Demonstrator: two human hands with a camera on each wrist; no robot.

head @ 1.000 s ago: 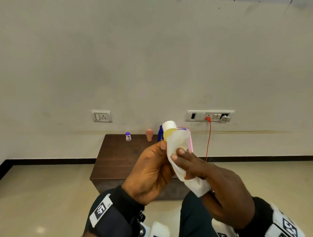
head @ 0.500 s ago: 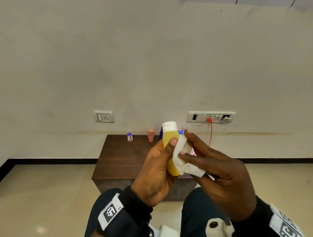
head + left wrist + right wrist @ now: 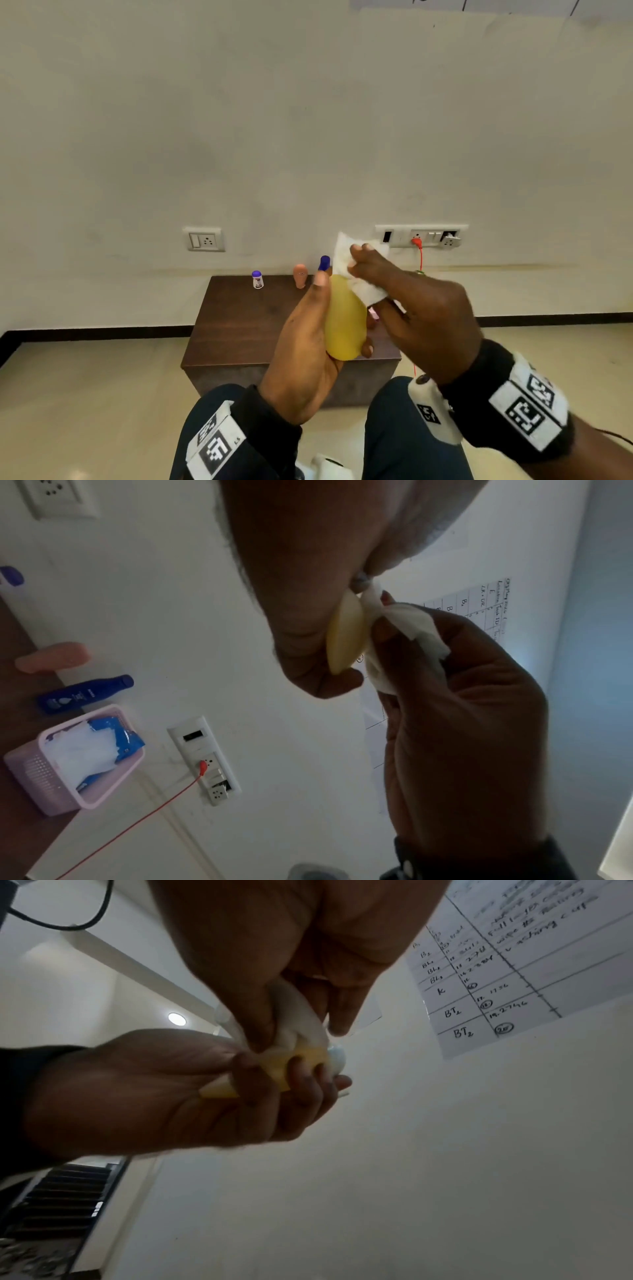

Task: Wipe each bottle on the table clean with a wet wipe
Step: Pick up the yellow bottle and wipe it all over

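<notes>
Up front, holding the left hand raised before the chest, palm turned inward, thumb lying up the near side of the yellow bottle and fingers curling round its far side. Gripping that bottle upright, well above the worktop. Reaching in from the right with the right hand, wrist bent, fingertips pointing toward the bottle's top. Pinching a crumpled white wet wipe between thumb and fingers and pressing it over the bottle's cap and shoulder; cap mostly hidden under the wipe in the head view.

Counting left to right along the back of the worktop: one small white bottle with a purple cap, one peach bottle, one dark blue bottle, then one pink basket holding white wipes and a blue pack. Making four bottles in all, one wipe in the grip, two hands at work.
</notes>
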